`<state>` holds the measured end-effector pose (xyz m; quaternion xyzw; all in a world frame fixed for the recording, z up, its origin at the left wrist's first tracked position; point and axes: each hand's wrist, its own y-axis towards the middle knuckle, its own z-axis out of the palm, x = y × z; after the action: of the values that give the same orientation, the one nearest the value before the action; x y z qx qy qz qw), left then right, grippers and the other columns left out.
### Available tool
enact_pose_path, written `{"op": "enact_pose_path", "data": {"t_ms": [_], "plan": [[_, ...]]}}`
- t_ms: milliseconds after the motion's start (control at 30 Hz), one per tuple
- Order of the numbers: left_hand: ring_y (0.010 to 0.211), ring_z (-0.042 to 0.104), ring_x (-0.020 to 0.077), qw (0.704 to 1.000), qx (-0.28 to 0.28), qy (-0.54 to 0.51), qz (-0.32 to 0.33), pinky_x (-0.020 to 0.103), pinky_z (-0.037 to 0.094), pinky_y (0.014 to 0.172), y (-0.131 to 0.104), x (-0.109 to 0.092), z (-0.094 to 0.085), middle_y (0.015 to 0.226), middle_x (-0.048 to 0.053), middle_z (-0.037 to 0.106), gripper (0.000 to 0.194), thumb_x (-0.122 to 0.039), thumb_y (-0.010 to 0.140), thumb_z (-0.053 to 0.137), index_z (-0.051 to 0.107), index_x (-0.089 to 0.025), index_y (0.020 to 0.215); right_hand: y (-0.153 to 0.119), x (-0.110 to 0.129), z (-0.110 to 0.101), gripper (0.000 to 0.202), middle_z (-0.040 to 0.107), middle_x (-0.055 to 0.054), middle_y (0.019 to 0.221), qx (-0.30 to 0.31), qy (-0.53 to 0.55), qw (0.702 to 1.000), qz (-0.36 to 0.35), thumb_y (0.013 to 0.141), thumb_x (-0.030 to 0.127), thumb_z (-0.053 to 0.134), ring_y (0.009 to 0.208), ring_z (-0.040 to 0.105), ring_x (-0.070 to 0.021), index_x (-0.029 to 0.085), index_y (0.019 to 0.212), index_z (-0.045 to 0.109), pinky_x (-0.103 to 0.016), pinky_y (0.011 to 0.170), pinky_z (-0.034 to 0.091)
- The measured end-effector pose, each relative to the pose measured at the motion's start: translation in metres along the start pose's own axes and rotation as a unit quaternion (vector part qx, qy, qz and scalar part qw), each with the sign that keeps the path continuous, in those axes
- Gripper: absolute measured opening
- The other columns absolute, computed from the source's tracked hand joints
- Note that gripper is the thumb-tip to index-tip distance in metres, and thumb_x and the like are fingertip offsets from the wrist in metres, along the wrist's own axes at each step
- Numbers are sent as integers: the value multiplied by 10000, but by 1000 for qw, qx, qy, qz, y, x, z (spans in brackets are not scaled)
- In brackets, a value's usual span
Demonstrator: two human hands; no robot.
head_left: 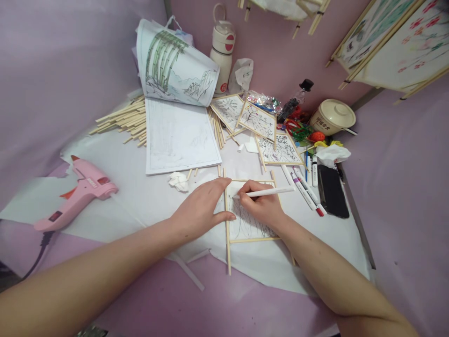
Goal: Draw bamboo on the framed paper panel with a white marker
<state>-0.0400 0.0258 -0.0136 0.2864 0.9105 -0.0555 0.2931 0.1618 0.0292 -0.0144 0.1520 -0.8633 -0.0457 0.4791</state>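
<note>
My right hand [259,203] grips a white pen [275,191], its tip low over the upper left of a small drawing [250,222] with thin dark lines. The drawing is set in a frame of thin wooden sticks [228,252] on the table. My left hand [203,206] lies open at the left side of that frame, thumb and fingers spread apart along the stick. My right hand covers part of the drawing's right side.
A pink glue gun [80,192] lies at left. Behind are a drawing pad [182,140], wooden sticks [126,121], finished framed drawings [259,119] and a bottle [221,58]. Markers [303,189], a phone [333,192] and a lidded pot [331,117] are at right.
</note>
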Motion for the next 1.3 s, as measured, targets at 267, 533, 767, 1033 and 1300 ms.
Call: {"op": "enact_pose_path", "data": {"t_ms": [267, 533, 767, 1033, 1300], "plan": [[1323, 473, 281, 1000, -1, 3, -2, 417, 403, 1094, 0, 0, 1, 1440, 106, 493, 769, -486, 814, 707, 331, -203, 1422, 1, 1, -1, 119, 575, 44, 582, -5, 0, 1000, 10, 733, 127, 535, 546, 507, -98, 197, 650, 582, -223, 539, 396], [1327, 470, 286, 1000, 3, 1, -8, 421, 400, 1094, 1, 0, 1, 1448, 105, 487, 762, -482, 814, 708, 332, -216, 1421, -1, 1, -1, 104, 604, 36, 601, -9, 10, 1000, 29, 745, 144, 548, 560, 528, -106, 198, 671, 596, -227, 546, 413], [1323, 473, 284, 1000, 3, 0, -3, 428, 402, 1090, 1, -1, 0, 1442, 106, 491, 758, -494, 824, 691, 316, -226, 1425, 0, 0, 0, 106, 585, 40, 589, -5, -1, 1000, 20, 739, 140, 544, 550, 511, -102, 197, 662, 588, -225, 545, 402], [1324, 474, 298, 1000, 1, -4, -2, 446, 406, 1084, 0, 1, 0, 1445, 108, 489, 750, -500, 829, 678, 314, -241, 1432, -1, -1, -1, 104, 588, 36, 598, 8, 1, 1000, 23, 729, 141, 544, 561, 517, -107, 198, 653, 586, -229, 552, 401], [1332, 465, 289, 1000, 8, 1, -8, 433, 400, 1094, 1, -2, -2, 1451, 114, 483, 757, -479, 822, 698, 326, -209, 1423, 0, 1, -1, 98, 596, 34, 599, -13, 15, 999, 43, 749, 161, 547, 567, 530, -113, 200, 672, 593, -233, 557, 416]]}}
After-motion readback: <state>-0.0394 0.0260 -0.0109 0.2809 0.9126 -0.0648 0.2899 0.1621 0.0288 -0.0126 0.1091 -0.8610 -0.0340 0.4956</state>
